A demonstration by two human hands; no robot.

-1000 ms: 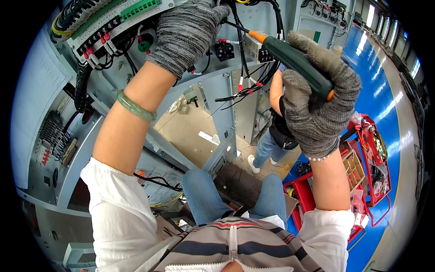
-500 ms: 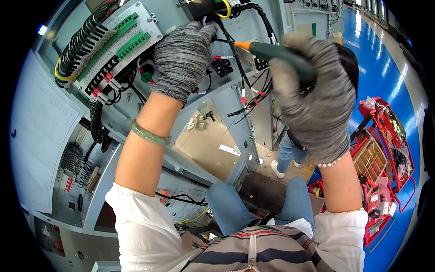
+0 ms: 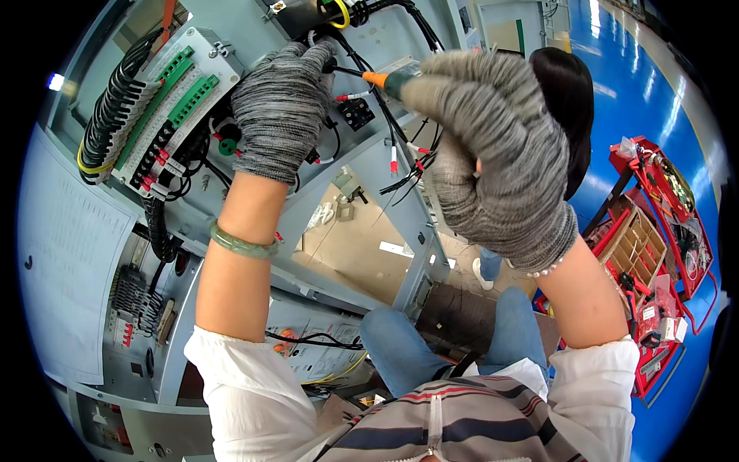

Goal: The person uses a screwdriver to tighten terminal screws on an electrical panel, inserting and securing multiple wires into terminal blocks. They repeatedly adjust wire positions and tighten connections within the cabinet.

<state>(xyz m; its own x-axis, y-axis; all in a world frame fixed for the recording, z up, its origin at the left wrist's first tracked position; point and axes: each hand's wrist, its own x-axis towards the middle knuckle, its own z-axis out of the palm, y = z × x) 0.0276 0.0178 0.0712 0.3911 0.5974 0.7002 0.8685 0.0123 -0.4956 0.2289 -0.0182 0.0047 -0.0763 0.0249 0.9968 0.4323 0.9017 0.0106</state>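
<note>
My right hand [image 3: 496, 150], in a grey knitted glove, is closed round the handle of a screwdriver [image 3: 375, 79] with a dark green grip and an orange collar. Most of the handle is hidden by the fingers. The shaft points left, its tip at the fingertips of my left hand [image 3: 283, 112]. That hand, gloved alike, has its fingers bent together at the black wires; whatever they pinch is hidden. Left of it sits a terminal block [image 3: 185, 96] with green connectors. A bundle of black wires [image 3: 119, 115] runs along that block. Loose wires [image 3: 412, 173] with red-and-white markers hang between my hands.
A grey metal cabinet frame [image 3: 339, 286] surrounds the work, with an opening below my hands. A paper drawing [image 3: 73, 254] covers the left panel. Another person's dark-haired head [image 3: 562, 108] is close behind my right hand. A red tool cart [image 3: 654, 254] stands on the blue floor at right.
The view has shifted, so the cabinet appears farther left. My right hand has turned over on the screwdriver and covers more of its handle. My left hand stays by the screwdriver's tip.
</note>
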